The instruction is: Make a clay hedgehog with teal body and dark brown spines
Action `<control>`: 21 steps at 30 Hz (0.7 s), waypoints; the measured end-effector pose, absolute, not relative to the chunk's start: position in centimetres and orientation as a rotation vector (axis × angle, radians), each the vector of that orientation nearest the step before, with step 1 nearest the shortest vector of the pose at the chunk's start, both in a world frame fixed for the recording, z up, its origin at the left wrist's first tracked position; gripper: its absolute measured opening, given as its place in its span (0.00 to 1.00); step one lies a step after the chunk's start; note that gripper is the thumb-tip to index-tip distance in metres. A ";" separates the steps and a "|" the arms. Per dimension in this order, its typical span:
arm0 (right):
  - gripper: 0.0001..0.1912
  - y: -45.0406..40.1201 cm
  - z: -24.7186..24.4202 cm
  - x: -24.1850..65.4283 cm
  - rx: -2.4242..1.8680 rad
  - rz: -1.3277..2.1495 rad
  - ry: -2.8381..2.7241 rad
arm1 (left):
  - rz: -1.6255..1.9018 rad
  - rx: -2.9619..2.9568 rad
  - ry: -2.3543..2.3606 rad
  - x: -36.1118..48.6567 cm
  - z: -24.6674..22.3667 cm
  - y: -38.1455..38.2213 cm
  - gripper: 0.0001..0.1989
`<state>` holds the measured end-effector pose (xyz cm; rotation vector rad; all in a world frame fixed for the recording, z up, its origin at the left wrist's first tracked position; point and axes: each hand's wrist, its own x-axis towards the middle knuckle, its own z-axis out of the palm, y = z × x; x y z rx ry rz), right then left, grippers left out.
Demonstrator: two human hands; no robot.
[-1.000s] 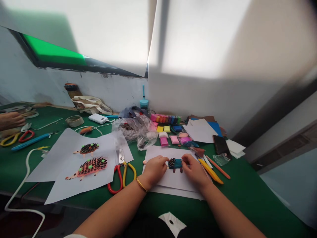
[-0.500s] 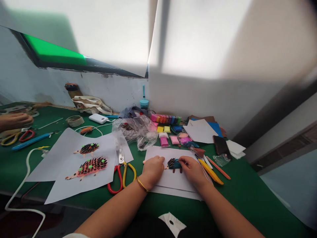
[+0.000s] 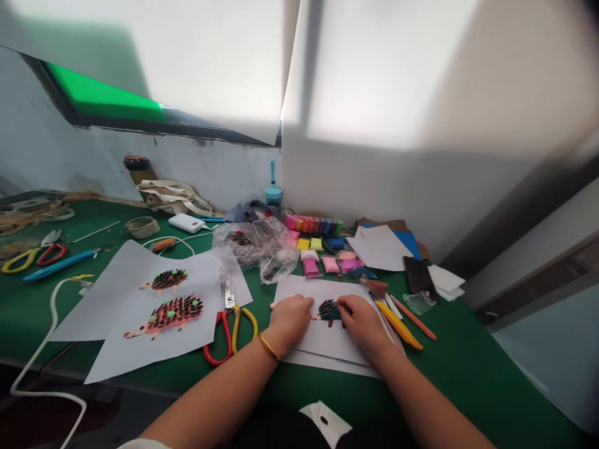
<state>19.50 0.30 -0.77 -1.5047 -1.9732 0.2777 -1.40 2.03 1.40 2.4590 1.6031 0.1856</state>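
Between the hands, on a white sheet (image 3: 322, 343), lies a small hedgehog figure (image 3: 329, 310) with a dark blue body and black spikes. The left hand (image 3: 292, 319) rests on the sheet just beside the figure's snout, its fingers bent; I cannot tell whether they hold anything. The right hand (image 3: 362, 321) has its fingertips drawn together at the figure's rear, partly covering it; whether something is pinched there is hidden.

The sheet's far edge lies just beyond the hands, and its near edge runs between the forearms, with more paper showing beneath. Nearer the body comes a strip of the green counter (image 3: 472, 374), then its front edge, which the forearms cross. Room is tight to the left, where scissors (image 3: 230, 324) lie just beside the left hand and wrist. To the right, a yellow cutter (image 3: 397, 324) and an orange stick (image 3: 413, 317) lie near the right hand; past them green surface stretches to the counter's side edge. Packets of coloured clay (image 3: 330, 264) crowd the space beyond the hands.

The figure's long axis runs from hand to hand, snout towards the left hand, brown legs towards the person.
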 end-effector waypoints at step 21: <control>0.13 0.4 -1.2 18.7 -1.505 0.245 -1.958 | 0.192 2.482 1.607 -1.4 1.2 2.0 0.16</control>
